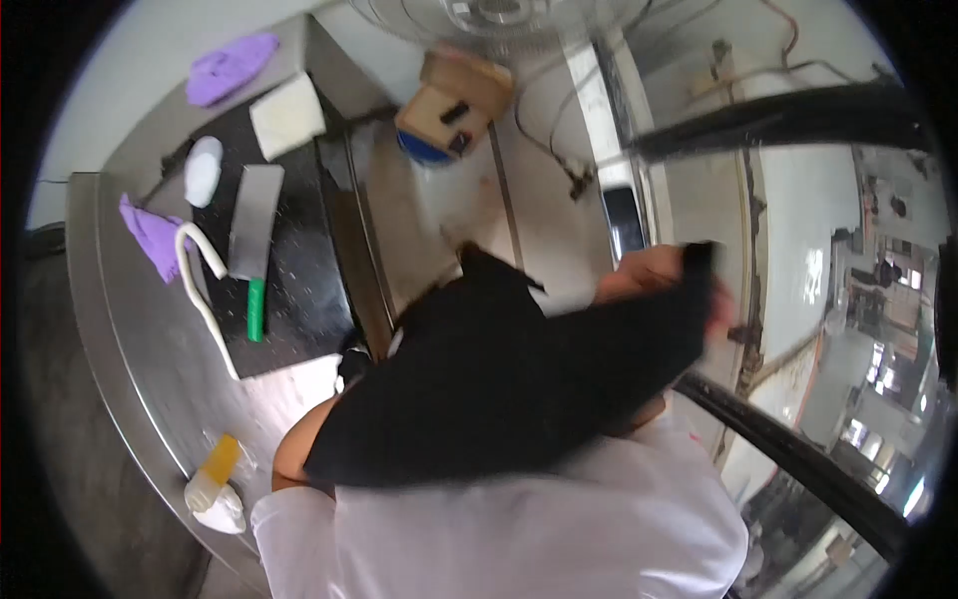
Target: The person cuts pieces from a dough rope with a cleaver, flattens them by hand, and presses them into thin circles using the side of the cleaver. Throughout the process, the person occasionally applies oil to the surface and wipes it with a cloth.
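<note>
A large piece of black cloth (479, 379) spreads across the front of my body, over a white shirt. My right hand (644, 272) is closed round the upper right end of this cloth, and its fingers are blurred by motion. My left upper arm shows at the lower left. Below it, the forearm and left hand are hidden behind the cloth.
At left, a metal counter (130, 329) bears a black board (309, 270) with a green-handled cleaver (256, 230). Around it lie a white rope-like strip (205, 309), purple cloths (232, 68) and a bottle (215, 474). Further off are a cardboard box (439, 105), fan (489, 15) and phone (624, 218).
</note>
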Tool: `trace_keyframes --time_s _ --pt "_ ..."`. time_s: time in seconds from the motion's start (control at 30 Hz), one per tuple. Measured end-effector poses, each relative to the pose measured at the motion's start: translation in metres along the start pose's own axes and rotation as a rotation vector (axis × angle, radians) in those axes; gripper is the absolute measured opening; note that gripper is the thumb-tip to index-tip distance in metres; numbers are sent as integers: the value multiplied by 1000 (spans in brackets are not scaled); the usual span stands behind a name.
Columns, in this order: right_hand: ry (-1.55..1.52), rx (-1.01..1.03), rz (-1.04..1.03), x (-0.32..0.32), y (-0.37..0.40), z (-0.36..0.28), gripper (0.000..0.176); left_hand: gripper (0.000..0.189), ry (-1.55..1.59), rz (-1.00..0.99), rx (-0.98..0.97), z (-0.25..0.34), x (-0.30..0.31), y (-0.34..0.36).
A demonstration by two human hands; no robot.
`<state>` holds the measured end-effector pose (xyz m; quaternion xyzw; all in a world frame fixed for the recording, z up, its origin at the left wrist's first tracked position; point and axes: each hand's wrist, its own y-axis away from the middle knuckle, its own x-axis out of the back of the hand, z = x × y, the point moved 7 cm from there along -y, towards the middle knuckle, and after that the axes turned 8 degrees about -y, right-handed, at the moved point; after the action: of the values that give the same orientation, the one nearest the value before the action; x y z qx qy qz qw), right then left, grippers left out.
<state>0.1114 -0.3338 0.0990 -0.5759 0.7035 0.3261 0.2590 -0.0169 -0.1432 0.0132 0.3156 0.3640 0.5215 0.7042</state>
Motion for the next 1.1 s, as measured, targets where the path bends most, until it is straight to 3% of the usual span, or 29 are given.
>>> trace_keyframes --time_s 0.03,0.07,0.1,0.13,0.17,0.2,0.23,0.27,0.3,0.33,0.37,0.43,0.5,0.63,0.67,0.73,0.9,1.0,1.07,1.1 --pt "-258 -131 -241 -25 2 0 8 46 165 -562 -408 48 -55 -5" --pt "-523 -253 -479 -47 7 -4 16 49 361 -1106 -830 81 -86 24" --pt "-797 -366 -720 -62 18 -14 31 48 605 -1105 -930 98 -92 40" --pt "-794 -371 -698 -58 19 -24 31 49 834 -1077 -1040 117 -92 59" --pt "-721 -531 -700 -55 27 -28 33 49 850 -1062 -1029 127 -108 78" --pt "-654 -694 -695 -51 38 -24 34 36 1023 -778 -951 133 -112 83" --pt "-671 -711 -678 -48 42 -18 34 24 1166 -485 -866 126 -106 81" --pt "-720 -566 -747 -49 36 -20 34 24 1160 -474 -882 118 -97 72" --pt "-763 -416 -812 -48 32 -24 33 32 1006 -780 -935 113 -98 68" --pt "-763 -424 -813 -44 33 -21 33 40 840 -1075 -962 109 -105 76" --pt "-805 -430 -912 -41 35 -24 27 41 906 -1005 -835 114 -106 79" --pt "-844 -445 -1031 -46 34 -26 23 42 980 -1022 -847 113 -114 80" --pt "-583 -388 -850 -45 22 -15 12 45 1059 -1049 -835 112 -112 84" --pt "-703 -406 -835 -6 -3 11 41 35 1032 -1134 -764 111 -104 92" --pt "-709 -410 -833 -2 -1 14 41 35 1024 -1169 -763 109 -103 93" --pt "-766 -406 -599 12 -8 24 38 34 1022 -1161 -790 107 -99 92" --pt "-715 -401 -534 25 -5 45 43 34 1034 -1181 -768 102 -96 100" --pt "-653 -404 -509 28 -5 52 45 37 1022 -1188 -852 108 -101 105" --pt "-653 -386 -560 33 -9 55 53 24 1443 -1045 -1087 120 -95 106" --pt "-637 -385 -543 36 -11 56 53 24 1448 -1051 -1085 115 -86 104"
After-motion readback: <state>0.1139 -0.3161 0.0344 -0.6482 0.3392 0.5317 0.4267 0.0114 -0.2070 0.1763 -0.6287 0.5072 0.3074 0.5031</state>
